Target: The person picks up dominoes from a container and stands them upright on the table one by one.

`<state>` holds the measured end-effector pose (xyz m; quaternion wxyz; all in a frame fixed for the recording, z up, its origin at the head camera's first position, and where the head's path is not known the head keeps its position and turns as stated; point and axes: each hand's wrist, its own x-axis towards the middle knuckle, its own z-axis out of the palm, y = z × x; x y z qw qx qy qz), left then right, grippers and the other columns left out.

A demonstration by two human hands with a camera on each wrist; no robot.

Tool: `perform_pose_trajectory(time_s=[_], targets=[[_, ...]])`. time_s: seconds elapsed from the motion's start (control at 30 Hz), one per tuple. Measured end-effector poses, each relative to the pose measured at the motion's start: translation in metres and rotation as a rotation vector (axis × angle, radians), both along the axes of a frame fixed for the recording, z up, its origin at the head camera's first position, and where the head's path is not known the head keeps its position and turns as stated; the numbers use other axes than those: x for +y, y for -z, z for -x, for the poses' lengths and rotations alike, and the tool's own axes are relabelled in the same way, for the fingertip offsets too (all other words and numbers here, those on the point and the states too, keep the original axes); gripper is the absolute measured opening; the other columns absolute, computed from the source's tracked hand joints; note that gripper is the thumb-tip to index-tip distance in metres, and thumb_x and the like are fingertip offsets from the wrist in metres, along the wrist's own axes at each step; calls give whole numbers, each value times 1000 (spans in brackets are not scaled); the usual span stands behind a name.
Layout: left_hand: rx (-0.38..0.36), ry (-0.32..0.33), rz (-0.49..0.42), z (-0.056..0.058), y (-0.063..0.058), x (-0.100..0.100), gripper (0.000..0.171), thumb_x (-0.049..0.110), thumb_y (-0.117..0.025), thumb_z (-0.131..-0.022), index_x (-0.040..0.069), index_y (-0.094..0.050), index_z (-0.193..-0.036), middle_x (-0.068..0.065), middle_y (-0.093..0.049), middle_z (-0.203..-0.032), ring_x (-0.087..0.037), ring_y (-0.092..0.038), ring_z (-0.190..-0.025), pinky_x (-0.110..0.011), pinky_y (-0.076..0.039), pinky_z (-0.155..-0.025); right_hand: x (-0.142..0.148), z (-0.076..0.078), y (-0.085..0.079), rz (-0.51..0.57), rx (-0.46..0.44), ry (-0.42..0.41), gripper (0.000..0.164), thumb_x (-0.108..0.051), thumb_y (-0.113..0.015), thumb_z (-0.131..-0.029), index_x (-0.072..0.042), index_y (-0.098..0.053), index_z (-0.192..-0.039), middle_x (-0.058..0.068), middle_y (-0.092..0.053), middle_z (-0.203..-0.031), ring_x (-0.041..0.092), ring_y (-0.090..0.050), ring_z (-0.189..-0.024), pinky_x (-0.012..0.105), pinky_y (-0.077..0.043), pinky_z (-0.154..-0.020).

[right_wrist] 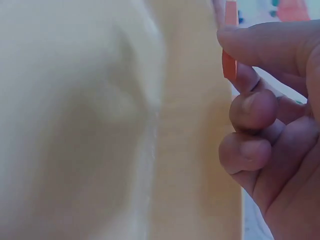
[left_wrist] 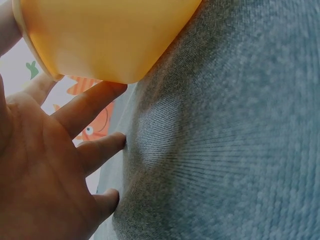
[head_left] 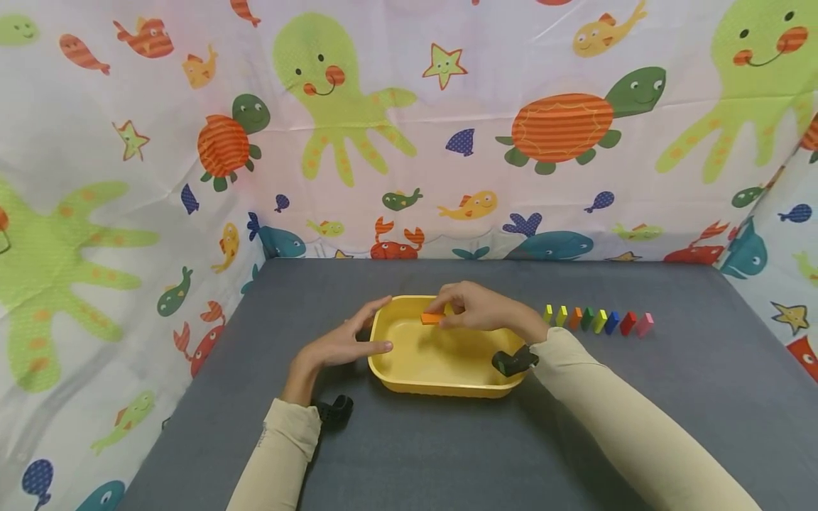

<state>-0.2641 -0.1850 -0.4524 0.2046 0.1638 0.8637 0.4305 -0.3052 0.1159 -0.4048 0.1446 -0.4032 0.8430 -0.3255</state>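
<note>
A yellow plastic tub [head_left: 447, 389] stands on the grey table, its inner floor bare where it shows. Over its far side, my right hand [head_left: 481, 306] pinches an orange domino block [head_left: 432, 319] between thumb and fingers. The right wrist view shows the block [right_wrist: 229, 65] upright between the thumb and index finger, the other fingers curled below. My left hand [head_left: 345, 342] rests at the tub's left end, thumb over the rim. In the left wrist view its spread, mostly straight fingers [left_wrist: 90, 107] touch the tub's outer wall [left_wrist: 105, 40] and reach down to the table.
To the right of the tub, several coloured domino blocks [head_left: 599, 321] stand upright in a row, from yellow to pink. A curtain [head_left: 409, 128] printed with sea animals hangs behind the table [head_left: 441, 454] and along both sides. Each wrist wears a black camera [head_left: 511, 362].
</note>
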Motion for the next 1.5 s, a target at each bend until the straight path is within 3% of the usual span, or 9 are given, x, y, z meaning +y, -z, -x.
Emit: perform_pose_trajectory(time_s=[0.23,0.43,0.6,0.67,0.77,0.9,1.07,1.4,1.5], targets=[[6,2,10,-1,1,-1,83,52,-69,-83,55,-15,-145,6,-31,-153,-28,-34,-140,-65,-27,-111,31,-6,-9,122,-47,39,30,-16,-68,-90,-21,-68,-120,-1,-65,-106,18,-49,-64,21,-41,-58],[8,19,-5,-2,-1,-1,84,52,-69,-83,52,-15,-147,5,-30,-153,-27,-35,-140,-63,-28,-111,62,-14,-12,187,-132,160,28,-18,-67,-91,-24,-67,-118,4,-67,-112,35,-57,-76,25,-49,-64],[13,18,-8,-2,-3,-1,84,52,-69,-82,52,-16,-147,6,-30,-154,-26,-35,-140,-64,-28,-111,94,-20,-10,215,-156,245,29,-22,-66,-92,-24,-66,-121,11,-63,-113,22,-50,-59,27,-39,-49],[12,11,-5,-2,-3,-1,84,52,-70,-82,53,-16,-146,7,-30,-154,-27,-34,-141,-65,-28,-111,106,-23,-9,236,-159,270,31,-24,-66,-92,-21,-65,-123,10,-62,-116,15,-51,-60,27,-39,-47],[11,3,-3,-2,-2,-2,84,52,-70,-82,54,-16,-145,9,-28,-155,-26,-33,-142,-65,-27,-110,125,-29,-9,246,-166,322,35,-27,-65,-93,-20,-62,-127,6,-63,-117,17,-54,-62,28,-40,-44],[7,7,-10,-2,0,-2,82,51,-69,-82,54,-17,-145,8,-29,-154,-27,-34,-141,-65,-28,-110,149,-38,-8,222,-158,415,37,-29,-64,-93,-21,-60,-129,5,-65,-113,28,-57,-65,32,-46,-47],[-3,9,-18,-4,2,-2,82,48,-70,-83,54,-16,-145,7,-27,-155,-27,-34,-141,-63,-29,-111,179,-47,-3,212,-140,536,38,-32,-66,-91,-23,-61,-127,4,-67,-113,33,-66,-81,34,-52,-63],[-38,21,-38,-3,-6,4,87,39,-71,-85,38,-15,-152,2,-23,-159,-31,-31,-144,-63,-27,-112,243,-64,0,283,-44,732,41,-25,-63,-94,-12,-56,-132,-25,-64,-111,-4,-66,-94,20,-52,-71],[-22,26,-37,-3,-7,5,87,40,-70,-85,41,-15,-152,3,-23,-159,-31,-31,-143,-64,-28,-111,261,-67,5,326,-34,782,40,-22,-62,-94,-11,-54,-132,-25,-64,-108,-4,-63,-81,21,-49,-63]])
